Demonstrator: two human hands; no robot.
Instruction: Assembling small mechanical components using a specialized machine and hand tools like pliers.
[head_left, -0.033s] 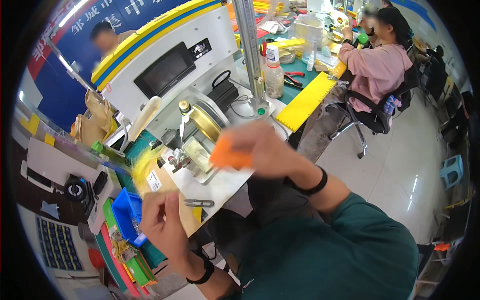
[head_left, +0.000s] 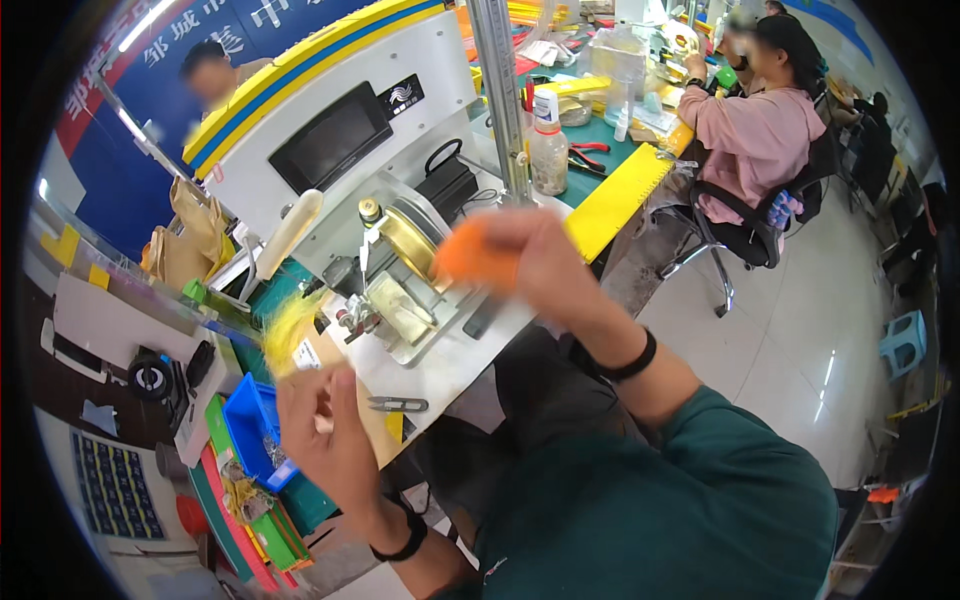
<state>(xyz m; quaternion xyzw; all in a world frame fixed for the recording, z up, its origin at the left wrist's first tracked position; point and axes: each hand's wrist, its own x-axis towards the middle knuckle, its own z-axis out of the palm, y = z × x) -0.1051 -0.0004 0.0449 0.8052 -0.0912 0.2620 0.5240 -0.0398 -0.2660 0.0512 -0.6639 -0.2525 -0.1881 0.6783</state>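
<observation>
My right hand [head_left: 545,265] grips an orange object [head_left: 478,258] that is smeared by motion, so its kind cannot be made out. It is held up just right of a brass wheel [head_left: 408,240] on a white bench machine [head_left: 270,235]. At the lower left, my left hand [head_left: 330,440] is raised with the thumb pressed to curled fingers. Anything pinched there is too small to see. Beside it, small thread snips [head_left: 398,404] lie on the bench edge, and a tuft of yellow fibres [head_left: 290,335] is behind the hand.
A blue bin [head_left: 250,415] with small metal parts stands left of my left hand. A metal post [head_left: 500,90] rises behind my right hand, with a bottle [head_left: 548,155], red-handled pliers [head_left: 588,158] and a yellow toothed strip [head_left: 620,205] nearby. A person in pink [head_left: 750,140] sits at the right.
My right hand has shifted up and to the right with the orange object, uncovering a dark grey piece on the bench. My left hand has moved very slightly.
</observation>
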